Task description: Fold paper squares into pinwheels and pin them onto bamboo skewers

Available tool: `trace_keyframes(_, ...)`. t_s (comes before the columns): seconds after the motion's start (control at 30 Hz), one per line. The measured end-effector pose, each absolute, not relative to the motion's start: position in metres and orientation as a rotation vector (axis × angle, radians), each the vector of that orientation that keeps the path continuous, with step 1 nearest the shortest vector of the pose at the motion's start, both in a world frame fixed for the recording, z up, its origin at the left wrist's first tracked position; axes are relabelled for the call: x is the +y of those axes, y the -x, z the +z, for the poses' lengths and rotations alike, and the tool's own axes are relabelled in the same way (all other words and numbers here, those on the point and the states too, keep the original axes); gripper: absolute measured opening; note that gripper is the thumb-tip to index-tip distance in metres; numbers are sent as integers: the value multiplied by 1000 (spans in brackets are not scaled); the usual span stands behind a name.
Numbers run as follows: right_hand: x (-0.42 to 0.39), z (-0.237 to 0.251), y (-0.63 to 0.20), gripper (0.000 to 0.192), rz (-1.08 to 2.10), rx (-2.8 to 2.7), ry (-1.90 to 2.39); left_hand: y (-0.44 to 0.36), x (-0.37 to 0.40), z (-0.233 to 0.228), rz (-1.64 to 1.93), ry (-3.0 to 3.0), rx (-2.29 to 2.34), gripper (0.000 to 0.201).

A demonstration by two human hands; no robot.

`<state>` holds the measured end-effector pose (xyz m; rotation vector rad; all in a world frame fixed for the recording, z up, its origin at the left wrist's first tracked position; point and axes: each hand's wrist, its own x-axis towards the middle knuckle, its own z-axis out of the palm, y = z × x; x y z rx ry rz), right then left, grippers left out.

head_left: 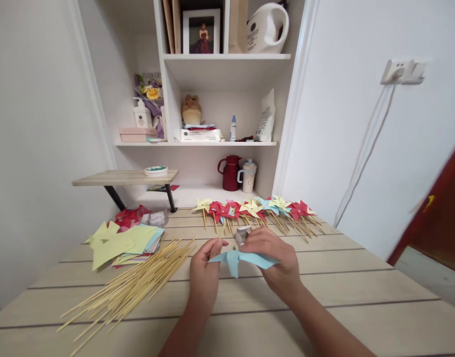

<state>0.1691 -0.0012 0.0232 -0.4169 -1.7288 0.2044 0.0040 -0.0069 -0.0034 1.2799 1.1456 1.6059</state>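
A light blue paper pinwheel [232, 259] is held between my two hands, above the front half of the table, with one paper blade pointing down. My left hand [207, 267] pinches its left tip between thumb and fingers. My right hand [274, 255] is closed over its right side, and the paper hides part of those fingers. Just beyond the right fingertips is a small greyish-white container [242, 234], partly covered by the hand; I cannot tell whether they touch. To the left of my left hand lies a loose pile of thin wooden sticks [138, 280].
Finished pinwheels [251, 208] on sticks lie in a row at the back. Coloured paper sheets [138, 243], red paper shapes [130, 216] and a clear box [155, 218] sit at left, near a small raised stand [126, 177]. Shelving behind holds a red jug [231, 173].
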Motion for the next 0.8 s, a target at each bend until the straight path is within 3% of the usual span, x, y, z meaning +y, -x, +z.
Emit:
trace_keyframes(0.33,2,23,-169,30,103,-1765,397,-7,-13,-7,1547,-1454,1004,29)
trace_keyframes(0.5,-2,25,-169,32,65,-1749,364,-11,-15,-7,1508,-1309,907,19)
trace_keyframes(0.8,-3,29,-170,22,25,-1702,346,-11,-15,-4,1453,-1254,819,14)
